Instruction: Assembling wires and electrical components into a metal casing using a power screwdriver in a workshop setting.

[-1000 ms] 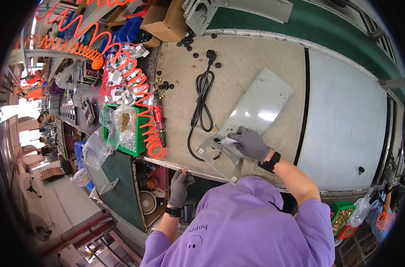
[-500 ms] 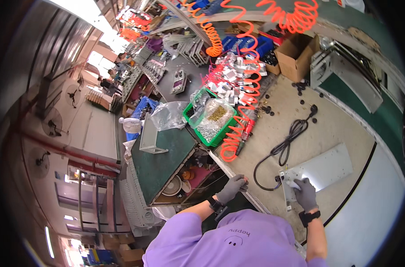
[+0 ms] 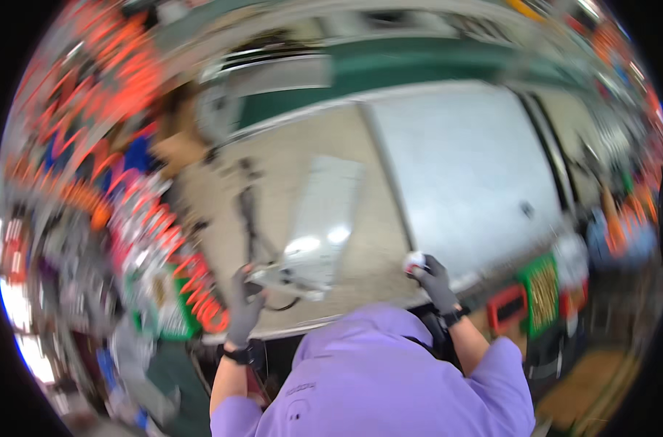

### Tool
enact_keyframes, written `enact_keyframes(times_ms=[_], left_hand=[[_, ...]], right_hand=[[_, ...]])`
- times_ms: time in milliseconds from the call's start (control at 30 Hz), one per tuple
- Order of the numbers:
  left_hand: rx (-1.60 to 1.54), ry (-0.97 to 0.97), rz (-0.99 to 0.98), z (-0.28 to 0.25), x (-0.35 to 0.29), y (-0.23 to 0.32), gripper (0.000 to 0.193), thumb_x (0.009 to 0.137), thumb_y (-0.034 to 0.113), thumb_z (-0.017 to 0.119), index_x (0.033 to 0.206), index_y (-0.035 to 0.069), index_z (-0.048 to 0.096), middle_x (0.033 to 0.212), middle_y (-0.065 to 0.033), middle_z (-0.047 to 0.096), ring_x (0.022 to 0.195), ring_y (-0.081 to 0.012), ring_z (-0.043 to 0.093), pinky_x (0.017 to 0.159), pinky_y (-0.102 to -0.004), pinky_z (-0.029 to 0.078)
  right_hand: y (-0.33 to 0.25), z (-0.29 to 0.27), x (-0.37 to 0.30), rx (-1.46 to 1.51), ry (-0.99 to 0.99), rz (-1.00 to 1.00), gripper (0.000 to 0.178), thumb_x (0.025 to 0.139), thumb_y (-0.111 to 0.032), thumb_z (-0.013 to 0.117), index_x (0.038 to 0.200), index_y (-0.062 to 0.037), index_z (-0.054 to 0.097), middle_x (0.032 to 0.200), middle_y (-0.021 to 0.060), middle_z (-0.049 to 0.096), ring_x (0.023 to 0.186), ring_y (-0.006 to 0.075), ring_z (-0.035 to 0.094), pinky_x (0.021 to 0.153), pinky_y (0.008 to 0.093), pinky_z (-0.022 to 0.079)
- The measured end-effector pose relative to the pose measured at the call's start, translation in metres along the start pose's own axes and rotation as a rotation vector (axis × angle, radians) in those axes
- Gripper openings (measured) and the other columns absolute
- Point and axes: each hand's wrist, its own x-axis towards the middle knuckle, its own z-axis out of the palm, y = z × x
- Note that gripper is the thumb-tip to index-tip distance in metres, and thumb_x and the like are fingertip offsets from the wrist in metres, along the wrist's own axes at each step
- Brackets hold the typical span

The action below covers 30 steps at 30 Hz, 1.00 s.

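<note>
A grey metal panel [image 3: 322, 211] lies on the beige worktop, its bent end turned toward me. My left hand [image 3: 245, 302], in a grey glove, is closed at the near left corner of that end, fingers and thumb around its edge; motion blurs the contact. A black cable [image 3: 248, 211] lies coiled just left of the panel. Off to the panel's right, my gloved right hand [image 3: 436, 282] is closed on a small white rounded thing [image 3: 414, 261] with a red spot. Its kind is too blurred to tell.
A wide pale sheet [image 3: 462, 167] covers the worktop's right part. Orange coiled air hoses [image 3: 175, 247] hang at left over a green bin [image 3: 178, 320]. At right stand a red bin [image 3: 507, 307] and a green bin [image 3: 541, 295] of brass-coloured pieces, near another person [image 3: 622, 233].
The view has swung right and blurred. My right hand has left the panel, carrying the white thing right. My left hand has come from the table's edge to the panel's near corner.
</note>
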Motion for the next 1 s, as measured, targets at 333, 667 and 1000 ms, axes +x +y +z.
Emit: enact_keyframes(times_ms=[333, 667, 1000], left_hand=[[-0.048, -0.342, -0.017, 0.015, 0.055, -0.034, 0.023, 0.079, 0.009, 0.064, 0.098, 0.001, 0.053, 0.091, -0.0061, 0.058, 0.080, -0.0114, 0.054, 0.073, -0.0248, 0.045], [-0.076, -0.370, -0.046, 0.024, 0.011, -0.029, 0.054, 0.081, 0.000, 0.057, 0.128, 0.002, 0.032, 0.119, -0.0077, 0.043, 0.106, -0.0161, 0.047, 0.089, -0.0286, 0.041], [0.084, -0.241, -0.224, -0.008, 0.034, -0.032, 0.023, 0.085, 0.010, 0.049, 0.106, -0.001, 0.053, 0.089, -0.0062, 0.058, 0.077, -0.0136, 0.057, 0.070, -0.0263, 0.047]], right_hand=[[0.066, -0.103, -0.113, 0.007, 1.150, -0.179, 0.030, 0.080, -0.010, 0.060, 0.108, -0.0007, 0.054, 0.095, 0.0049, 0.059, 0.085, 0.0132, 0.055, 0.076, 0.0278, 0.045], [0.185, -0.213, -0.201, -0.334, 1.487, 0.164, 0.037, 0.080, -0.030, 0.063, 0.107, -0.0053, 0.061, 0.095, 0.0105, 0.065, 0.087, 0.0229, 0.061, 0.077, 0.0316, 0.045], [0.200, -0.247, -0.184, -0.402, 1.247, 0.303, 0.044, 0.080, -0.017, 0.058, 0.120, -0.0019, 0.050, 0.110, 0.0121, 0.059, 0.099, 0.0222, 0.056, 0.084, 0.0317, 0.041]])
